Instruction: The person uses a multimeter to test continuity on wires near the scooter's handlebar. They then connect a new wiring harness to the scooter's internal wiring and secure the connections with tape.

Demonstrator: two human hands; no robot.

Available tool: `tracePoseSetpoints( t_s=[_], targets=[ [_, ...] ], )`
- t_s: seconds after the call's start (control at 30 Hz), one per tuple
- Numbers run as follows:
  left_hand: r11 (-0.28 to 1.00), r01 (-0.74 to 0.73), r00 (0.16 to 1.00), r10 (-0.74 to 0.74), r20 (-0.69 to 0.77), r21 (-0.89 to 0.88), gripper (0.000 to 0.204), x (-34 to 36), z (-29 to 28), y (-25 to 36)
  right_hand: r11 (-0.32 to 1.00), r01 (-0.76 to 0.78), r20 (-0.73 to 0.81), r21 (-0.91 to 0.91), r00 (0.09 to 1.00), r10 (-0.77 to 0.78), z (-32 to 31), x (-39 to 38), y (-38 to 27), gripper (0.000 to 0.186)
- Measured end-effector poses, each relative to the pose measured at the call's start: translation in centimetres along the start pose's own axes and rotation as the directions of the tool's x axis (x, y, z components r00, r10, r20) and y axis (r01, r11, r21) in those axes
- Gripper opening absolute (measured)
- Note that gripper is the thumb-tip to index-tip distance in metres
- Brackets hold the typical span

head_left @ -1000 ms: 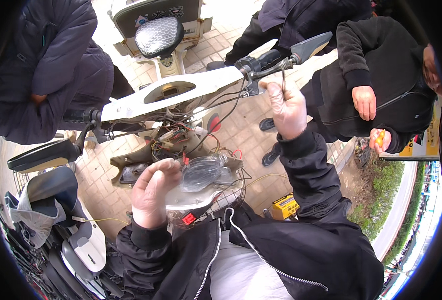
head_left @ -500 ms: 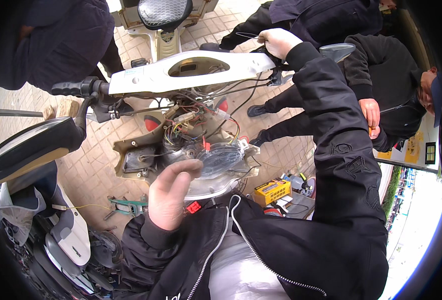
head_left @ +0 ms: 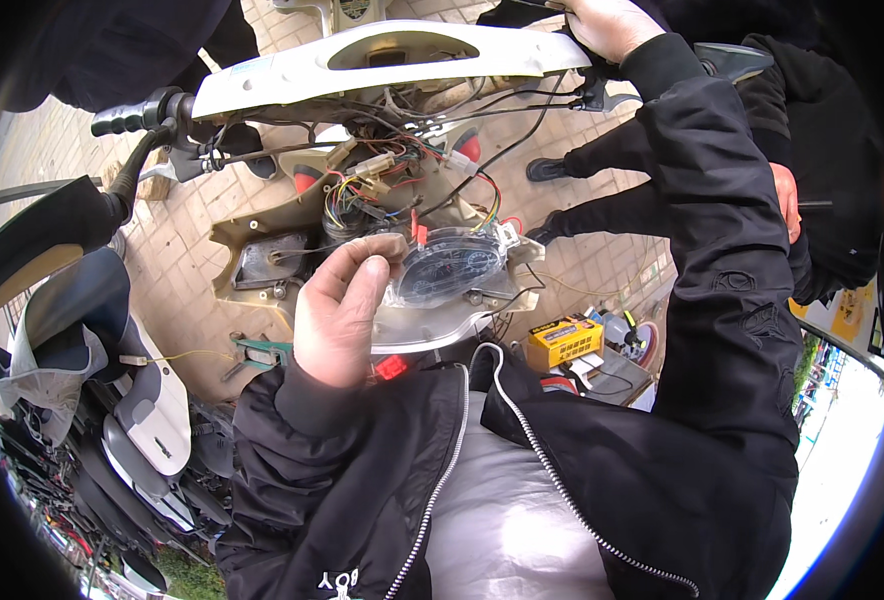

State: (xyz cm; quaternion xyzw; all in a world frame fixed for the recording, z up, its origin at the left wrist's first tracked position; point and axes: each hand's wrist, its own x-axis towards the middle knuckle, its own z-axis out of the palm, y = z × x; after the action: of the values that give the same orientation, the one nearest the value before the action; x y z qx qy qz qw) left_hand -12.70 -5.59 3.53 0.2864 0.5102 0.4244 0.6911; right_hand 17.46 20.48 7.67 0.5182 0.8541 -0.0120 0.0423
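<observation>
At the right end of a scooter's white handlebar cover point(head_left: 292, 80), my right hand point(head_left: 614, 28) is closed, its fingertips pinching a thin black wire partly cut off by the upper edge. My left hand point(head_left: 337, 325) is raised palm inward with fingers bent and the thumb a little apart. It seems to hold nothing. Its fingertips are by the left edge of a clear-covered instrument cluster point(head_left: 447, 268), which lies face up in the detached pale front panel point(head_left: 417, 330). Bundled coloured wires with connectors point(head_left: 372, 175) hang between the handlebar and the cluster.
A mirror point(head_left: 37, 260) and black grip point(head_left: 127, 118) jut out at left, above parked scooters point(head_left: 152, 415). A yellow box point(head_left: 565, 342) and tools stand at the lower right. People stand beyond the handlebar; one person's hand point(head_left: 787, 200) shows at right.
The view has shifted, so the scooter sits higher in the picture. My left hand's fingers have drawn closer to the cluster's edge. My right hand has stayed at the handlebar's right end.
</observation>
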Motion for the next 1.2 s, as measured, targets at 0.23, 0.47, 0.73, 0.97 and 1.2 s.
tracePoseSetpoints(
  t_s=[0.23,0.47,0.73,0.97,1.2],
  targets=[
    [0.992,-0.046,0.996,0.054,-0.065,0.119,0.025,0.6,-0.2,0.7,0.452,0.253,-0.410,0.855,0.864,0.293,-0.4,-5.8,-6.5,0.022],
    [0.699,-0.492,0.848,0.519,0.106,0.519,0.014,4.8,2.0,1.5,0.229,-0.182,0.096,0.956,0.934,0.343,6.7,-13.0,-11.1,0.025],
    [-0.199,-0.573,0.637,0.501,0.585,0.795,0.032,8.5,3.3,2.4,0.063,-0.359,0.326,0.931,0.898,0.295,10.2,-11.4,-11.8,0.031],
    [-0.345,-0.568,0.647,0.373,0.664,0.747,0.029,11.0,4.2,1.5,-0.129,-0.471,0.486,0.873,0.860,0.152,9.1,-10.9,-12.2,0.030],
    [-0.332,-0.639,0.551,0.432,0.714,0.694,0.014,12.1,3.8,1.0,-0.371,-0.540,0.580,0.756,0.814,-0.003,8.8,-11.6,-11.5,0.029]
  ],
)
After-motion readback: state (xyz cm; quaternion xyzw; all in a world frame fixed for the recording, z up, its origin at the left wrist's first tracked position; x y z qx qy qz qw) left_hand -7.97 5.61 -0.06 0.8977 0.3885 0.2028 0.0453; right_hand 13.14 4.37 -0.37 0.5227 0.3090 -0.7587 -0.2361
